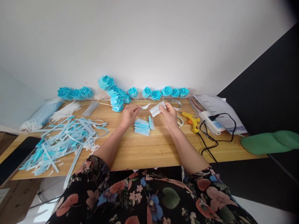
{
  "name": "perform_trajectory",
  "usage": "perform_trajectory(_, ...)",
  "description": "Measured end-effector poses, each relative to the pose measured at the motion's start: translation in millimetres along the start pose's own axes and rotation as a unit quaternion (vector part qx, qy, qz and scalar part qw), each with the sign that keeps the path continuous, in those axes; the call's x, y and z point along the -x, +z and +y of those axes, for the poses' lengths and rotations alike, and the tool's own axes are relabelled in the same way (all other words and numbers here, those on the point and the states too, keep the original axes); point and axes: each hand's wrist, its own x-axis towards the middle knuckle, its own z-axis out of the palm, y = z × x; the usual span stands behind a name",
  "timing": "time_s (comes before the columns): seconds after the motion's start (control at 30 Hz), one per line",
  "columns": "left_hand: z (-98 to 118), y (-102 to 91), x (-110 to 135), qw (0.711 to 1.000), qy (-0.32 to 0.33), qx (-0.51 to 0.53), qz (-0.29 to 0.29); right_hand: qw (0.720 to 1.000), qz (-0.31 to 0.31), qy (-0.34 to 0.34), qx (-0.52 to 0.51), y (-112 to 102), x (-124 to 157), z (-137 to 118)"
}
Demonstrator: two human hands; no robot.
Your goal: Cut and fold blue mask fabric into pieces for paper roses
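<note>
My left hand [129,115] pinches a small white strip [146,106] of thin fabric between thumb and fingers. In my right hand [170,115] is a larger white rectangle of pleated mask fabric [154,110], its near corner under the thumb. The two pieces are apart, held above the table. Just below them lies a stack of light-blue and white cut fabric pieces [141,127], with one blue piece [151,122] standing at its right side. By my right hand are a roll of tape [176,104] and a white ring-shaped handle [180,120], partly hidden.
Blue fabric flowers [167,91] line the wall. Leftward lie cut strips [67,140], folded masks [44,113], white ear loops [66,111], wires [91,109] and a phone [18,155]. On the right are a yellow glue gun [193,120], a power strip [212,123], cables and papers [219,109].
</note>
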Motion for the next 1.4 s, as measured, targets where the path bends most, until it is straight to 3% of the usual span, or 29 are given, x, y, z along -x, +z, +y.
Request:
perform_trajectory(0.3, 2, 2.8, 3, 0.998, 0.05, -0.028, 0.009, 0.999, -0.035, -0.02, 0.03, -2, 4, -5)
perform_trajectory(0.4, 6, 2.4, 4, 0.996, 0.08, -0.042, -0.017, 0.992, -0.088, -0.076, 0.037, -2, 9, -12)
perform_trajectory(0.57, 13, 2.5, 4, 0.983, 0.147, -0.083, -0.067, 0.966, -0.163, -0.145, 0.141, -2, 14, -18)
perform_trajectory(0.73, 19, 4.6, 5, 0.979, 0.164, -0.085, -0.083, 0.976, -0.135, -0.078, 0.153, 0, 11, -5)
perform_trajectory(0.83, 22, 7.3, 7, 0.992, 0.118, -0.038, -0.023, 0.983, -0.111, -0.034, 0.143, 0, 9, 2)
perform_trajectory(0.93, 24, 10.1, 9, 0.999, 0.016, 0.037, 0.031, 0.99, -0.082, -0.03, 0.11, 2, 8, 4)
perform_trajectory(1.03, 25, 11.9, 10, 0.991, -0.073, 0.115, -0.003, 0.993, -0.072, -0.022, 0.095, 3, 9, 5)
perform_trajectory(1.23, 28, 17.0, 11, 0.958, -0.157, 0.231, -0.061, 0.986, -0.102, -0.033, 0.126, 7, 13, 2)
perform_trajectory(1.33, 26, 18.9, 8, 0.93, -0.2, 0.305, -0.043, 0.978, -0.104, -0.088, 0.161, 5, 14, -2)
perform_trajectory(1.4, 24, 18.6, 5, 0.927, -0.201, 0.315, -0.021, 0.968, -0.098, -0.147, 0.179, 2, 13, -7)
